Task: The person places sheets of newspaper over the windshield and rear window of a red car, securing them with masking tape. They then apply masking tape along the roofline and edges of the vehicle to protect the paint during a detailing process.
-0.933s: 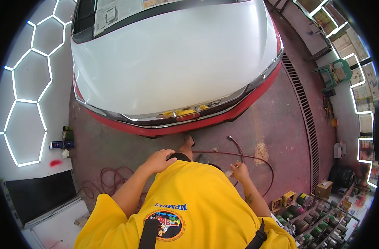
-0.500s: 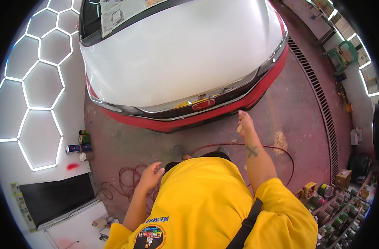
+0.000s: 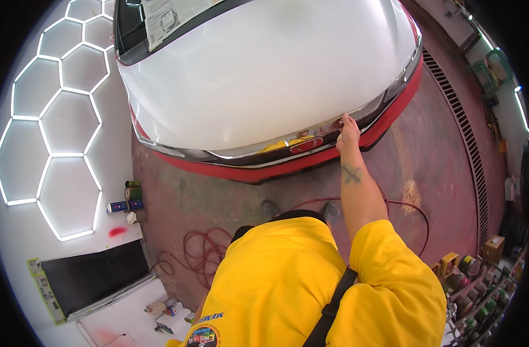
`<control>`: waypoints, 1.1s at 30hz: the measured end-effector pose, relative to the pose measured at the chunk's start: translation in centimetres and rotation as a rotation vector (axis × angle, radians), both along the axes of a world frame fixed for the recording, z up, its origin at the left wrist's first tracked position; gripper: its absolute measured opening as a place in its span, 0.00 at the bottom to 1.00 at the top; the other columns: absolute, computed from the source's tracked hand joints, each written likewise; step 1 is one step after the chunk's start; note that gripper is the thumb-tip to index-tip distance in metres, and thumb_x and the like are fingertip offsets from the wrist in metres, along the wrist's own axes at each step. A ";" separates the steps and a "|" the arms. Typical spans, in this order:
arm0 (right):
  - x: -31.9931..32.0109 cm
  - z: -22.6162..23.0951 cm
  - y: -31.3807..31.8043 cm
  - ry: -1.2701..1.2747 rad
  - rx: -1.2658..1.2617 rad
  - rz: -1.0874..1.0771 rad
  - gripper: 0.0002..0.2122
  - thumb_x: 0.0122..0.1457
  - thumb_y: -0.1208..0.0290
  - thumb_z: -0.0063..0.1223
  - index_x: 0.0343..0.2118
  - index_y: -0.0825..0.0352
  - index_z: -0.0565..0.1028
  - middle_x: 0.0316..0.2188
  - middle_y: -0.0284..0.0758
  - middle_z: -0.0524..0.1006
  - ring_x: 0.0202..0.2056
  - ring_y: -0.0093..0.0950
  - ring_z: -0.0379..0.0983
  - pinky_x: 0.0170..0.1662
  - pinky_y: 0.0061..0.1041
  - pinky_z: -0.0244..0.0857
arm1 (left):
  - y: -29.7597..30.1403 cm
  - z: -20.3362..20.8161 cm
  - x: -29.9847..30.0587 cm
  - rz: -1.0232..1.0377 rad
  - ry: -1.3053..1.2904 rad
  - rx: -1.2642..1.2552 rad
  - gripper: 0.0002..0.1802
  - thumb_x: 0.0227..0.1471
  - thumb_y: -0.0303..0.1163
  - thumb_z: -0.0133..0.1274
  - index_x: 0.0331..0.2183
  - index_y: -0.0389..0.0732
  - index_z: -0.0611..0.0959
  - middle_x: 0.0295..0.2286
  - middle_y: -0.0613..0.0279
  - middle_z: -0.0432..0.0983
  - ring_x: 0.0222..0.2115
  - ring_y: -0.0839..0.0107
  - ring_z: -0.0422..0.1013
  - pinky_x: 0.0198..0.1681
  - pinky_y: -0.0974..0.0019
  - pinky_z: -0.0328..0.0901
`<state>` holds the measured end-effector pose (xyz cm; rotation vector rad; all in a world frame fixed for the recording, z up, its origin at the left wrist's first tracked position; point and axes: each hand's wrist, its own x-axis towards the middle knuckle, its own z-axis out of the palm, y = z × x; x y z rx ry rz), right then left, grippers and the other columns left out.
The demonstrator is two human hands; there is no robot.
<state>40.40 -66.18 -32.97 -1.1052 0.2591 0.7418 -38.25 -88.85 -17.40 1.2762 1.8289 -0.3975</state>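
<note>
My right hand [image 3: 349,133] reaches out to the front of a white car hood [image 3: 264,75]. Its fingers are closed together at the chrome strip [image 3: 366,110] along the hood's front edge, right of the red-outlined badge [image 3: 306,145]. Whether the fingertips press on the strip or stop just short of it, I cannot tell. What the fingers hold, if anything, is hidden by the hand. Below the strip runs a red bumper [image 3: 218,172]. My left hand is out of sight, with only a sliver of that arm beside my yellow shirt [image 3: 276,260].
A red hose [image 3: 204,254] lies coiled on the floor and loops rightward past my feet. Cans [image 3: 118,206] stand by the left wall. A drain grate [image 3: 458,115] runs along the right, with a shelf of paint containers [image 3: 478,301] nearer me. Newspaper [image 3: 166,20] covers the windshield.
My right hand has moved forward and up from before the bumper to the hood's edge; the small tan piece in it no longer shows clearly. My left hand has dropped out of view.
</note>
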 end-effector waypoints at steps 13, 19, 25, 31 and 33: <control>2.8 -2.0 0.6 0.153 -0.102 0.117 0.10 0.75 0.67 0.53 0.53 0.60 0.81 0.36 0.21 0.77 0.33 0.19 0.64 0.41 0.24 0.62 | 8.4 3.4 4.9 -0.021 -0.111 0.128 0.26 0.65 0.40 0.60 0.57 0.34 0.82 0.44 0.49 0.88 0.43 0.62 0.84 0.47 0.62 0.74; 1.6 -1.2 -0.7 0.166 -0.023 0.110 0.09 0.76 0.65 0.51 0.50 0.58 0.83 0.36 0.20 0.77 0.32 0.20 0.64 0.41 0.25 0.63 | 7.1 3.9 6.5 -0.050 0.014 0.099 0.27 0.65 0.41 0.61 0.57 0.33 0.82 0.43 0.46 0.87 0.43 0.59 0.84 0.47 0.61 0.74; 6.3 -3.4 -1.8 0.273 0.173 -0.057 0.10 0.74 0.60 0.54 0.40 0.59 0.82 0.32 0.22 0.75 0.29 0.18 0.63 0.35 0.23 0.62 | 5.9 1.2 1.6 0.098 -0.112 0.080 0.27 0.64 0.42 0.62 0.56 0.33 0.83 0.42 0.45 0.88 0.43 0.58 0.84 0.47 0.60 0.75; 5.3 2.0 -1.4 0.289 0.133 0.056 0.07 0.74 0.61 0.55 0.41 0.58 0.80 0.30 0.25 0.74 0.29 0.24 0.68 0.38 0.31 0.71 | 1.0 1.3 2.8 0.055 -0.059 0.082 0.27 0.64 0.41 0.63 0.57 0.33 0.83 0.42 0.45 0.88 0.43 0.60 0.84 0.47 0.61 0.75; 7.2 -2.3 -1.6 0.246 0.168 0.103 0.07 0.75 0.62 0.55 0.44 0.58 0.79 0.31 0.26 0.75 0.31 0.27 0.71 0.40 0.35 0.73 | 1.3 3.6 6.6 -0.121 -0.026 0.102 0.27 0.64 0.41 0.63 0.57 0.33 0.82 0.42 0.46 0.88 0.42 0.61 0.84 0.47 0.61 0.74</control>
